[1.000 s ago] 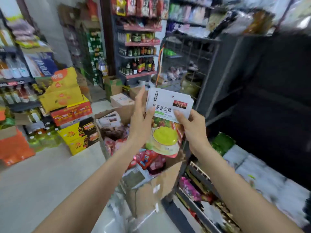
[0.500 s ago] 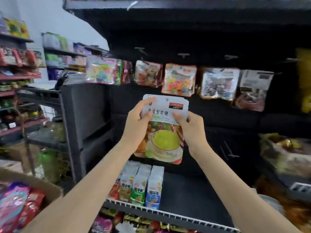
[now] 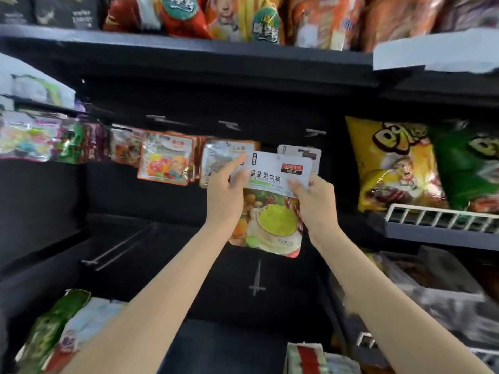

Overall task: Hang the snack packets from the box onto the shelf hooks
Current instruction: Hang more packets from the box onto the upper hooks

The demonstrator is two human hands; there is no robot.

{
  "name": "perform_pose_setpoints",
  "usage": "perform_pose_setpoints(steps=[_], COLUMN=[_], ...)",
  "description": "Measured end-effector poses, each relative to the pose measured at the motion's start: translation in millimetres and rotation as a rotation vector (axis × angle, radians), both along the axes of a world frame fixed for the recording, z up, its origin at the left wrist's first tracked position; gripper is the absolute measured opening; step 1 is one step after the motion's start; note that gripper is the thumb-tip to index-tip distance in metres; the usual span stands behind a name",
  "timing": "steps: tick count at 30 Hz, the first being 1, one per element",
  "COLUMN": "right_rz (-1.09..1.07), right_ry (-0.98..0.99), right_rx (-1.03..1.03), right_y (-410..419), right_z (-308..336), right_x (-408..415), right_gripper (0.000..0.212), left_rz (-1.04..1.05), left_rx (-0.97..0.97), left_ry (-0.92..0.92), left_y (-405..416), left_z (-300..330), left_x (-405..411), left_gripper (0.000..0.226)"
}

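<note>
L hand (image 3: 225,194) & R hand (image 3: 314,198): both grips grasping the white-topped snack packet w/ green cup picture, glossy plastic pouch (image 3: 270,209). L holds its upper left edge, one finger stretched up along the top corner; R pinches the upper right side, thumb on the front. Packet upright, held in the air in front of the black shelf back panel (image 3: 162,201), its top overlapping the lower part of the grey-white hanging packet (image 3: 298,152) just behind it.

Further out: row of hung packets to the left on the same level, incl. orange-bordered candy packet (image 3: 166,160) & silver-grey packet (image 3: 218,160), touching side by side. Bare metal hooks (image 3: 229,126) above, another bare double-wire hook (image 3: 118,247) lower left. To the right, yellow crisp bag (image 3: 391,163) & green crisp bag (image 3: 469,168) stand behind a white wire shelf rail (image 3: 442,217). Upper shelf (image 3: 189,52) carries big red/orange snack bags (image 3: 243,14). Bottom left: green & white packets (image 3: 54,327), blurred.
</note>
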State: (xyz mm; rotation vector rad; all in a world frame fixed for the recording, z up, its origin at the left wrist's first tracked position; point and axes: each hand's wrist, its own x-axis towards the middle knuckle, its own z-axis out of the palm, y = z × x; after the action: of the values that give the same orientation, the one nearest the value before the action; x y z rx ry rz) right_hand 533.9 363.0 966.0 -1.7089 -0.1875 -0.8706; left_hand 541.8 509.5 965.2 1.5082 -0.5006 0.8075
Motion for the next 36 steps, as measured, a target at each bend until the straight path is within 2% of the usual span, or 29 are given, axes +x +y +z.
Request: perform_pose_setpoints(steps=[5,11,14,17,25,28,30,33,36], right_rz=[-0.075,-0.148,-0.164,-0.178,-0.202,-0.209,-0.276,-0.403,-0.434], right_ry=[-0.014,-0.027,-0.027,-0.032,-0.070,-0.174,-0.238,-0.197,-0.090], right_rx=[-0.014,-0.076,-0.057,-0.048,0.006,-0.021,-0.136,-0.348,-0.385], right_y=[-38.5,-60.8,-59.4,-59.9,-64.5,-62.9,-62.5,-65.8,-63.3], right_z=[15.8,32.3,34.6,34.4,26.7,28.9,27.4,21.2,16.8], right_x=[16.6,31.6,37.2,40.2,39.5,38.7,43.4,62.3,82.5], right_gripper=[0.024,0.025,0.025,0.024,0.021,0.050,0.064,0.044,0.036], left_rz=[0.186,0.603,0.706,0.727,0.723,0.701,0.699,0.680,0.644], left_rx=[0.047,0.336,0.448,0.536,0.545,0.531,0.522,0.507,0.446], left_ry=[-0.086,-0.265,-0.285,-0.336,-0.388,-0.370,-0.369,-0.351,-0.284], left_y=[-26.6,-15.5,-15.7,-18.9,-25.8,-28.7,-30.2,-32.6,-35.0], left_z=[11.5,23.7,31.6,34.3,36.5,36.5,36.0,37.1,43.6], left_x=[12.8,31.3,33.3,34.8,43.9,46.2,48.2,51.4,55.0], left_gripper=[0.034,0.038,0.041,0.044,0.043,0.043,0.042,0.040,0.038])
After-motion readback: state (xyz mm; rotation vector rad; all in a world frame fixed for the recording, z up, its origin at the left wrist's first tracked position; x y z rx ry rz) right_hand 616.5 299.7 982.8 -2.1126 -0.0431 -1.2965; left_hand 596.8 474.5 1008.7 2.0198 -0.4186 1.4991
